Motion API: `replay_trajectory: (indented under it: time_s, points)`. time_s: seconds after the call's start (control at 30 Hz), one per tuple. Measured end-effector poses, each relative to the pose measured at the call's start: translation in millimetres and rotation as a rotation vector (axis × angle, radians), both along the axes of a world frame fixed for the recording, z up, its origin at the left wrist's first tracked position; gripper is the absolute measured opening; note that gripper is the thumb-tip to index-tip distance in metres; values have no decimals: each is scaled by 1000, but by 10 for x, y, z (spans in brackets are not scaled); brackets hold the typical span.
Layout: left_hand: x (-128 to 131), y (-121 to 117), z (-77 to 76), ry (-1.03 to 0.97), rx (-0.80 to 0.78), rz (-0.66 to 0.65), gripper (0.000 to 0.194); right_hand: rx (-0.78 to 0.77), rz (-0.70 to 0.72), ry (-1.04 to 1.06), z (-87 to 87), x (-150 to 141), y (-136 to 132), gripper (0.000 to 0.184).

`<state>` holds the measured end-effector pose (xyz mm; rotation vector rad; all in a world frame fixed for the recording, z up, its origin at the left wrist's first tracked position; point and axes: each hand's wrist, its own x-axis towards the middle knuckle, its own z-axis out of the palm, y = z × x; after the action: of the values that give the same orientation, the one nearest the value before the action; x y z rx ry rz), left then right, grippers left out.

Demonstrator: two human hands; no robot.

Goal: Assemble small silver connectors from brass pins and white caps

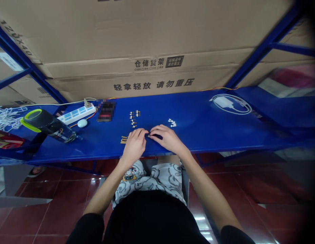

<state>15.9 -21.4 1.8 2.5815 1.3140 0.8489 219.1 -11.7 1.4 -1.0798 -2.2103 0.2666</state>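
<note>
My left hand (136, 140) and my right hand (165, 136) meet fingertip to fingertip just above the front of the blue shelf. Between their pinched fingers is a small part (148, 136) with a white bit on it, too small to name. Beside my left hand lie several thin brass-coloured rods (124, 139), partly covered by that hand. Farther back stands a group of small brass-and-white pieces (132, 117) in loose rows. Behind my right hand is a little pile of white plastic pieces (172, 122).
On the left are a dark bottle with a green lid loop (49, 125), a white power strip (77, 114), a white oval object (82, 123) and a blurred-out dark item (106, 111). A white charger with cable (224, 101) lies right. Cardboard (152, 34) walls the back.
</note>
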Motion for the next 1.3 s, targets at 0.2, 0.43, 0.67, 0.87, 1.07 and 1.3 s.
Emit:
replay_trajectory:
  time_s: [0.2, 0.43, 0.67, 0.87, 1.07, 1.3]
  points:
    - [-5, 26, -89, 28, 27, 7, 38, 0, -26, -44, 6, -2, -6, 18]
    - [7, 7, -52, 122, 3, 29, 38, 8, -204, -186, -32, -36, -20, 38]
    - [-50, 46, -25, 149, -21, 22, 36, -10, -229, -295, -125, -66, -27, 45]
    - [-178, 93, 40, 176, -90, -47, 36, 2, -234, -311, -124, -64, -61, 46]
    - [-162, 74, 21, 172, -53, -46, 37, 0, -238, -302, -122, -59, -37, 45]
    - [-152, 72, 9, 177, -60, -18, 37, -6, -233, -309, -117, -53, -40, 46]
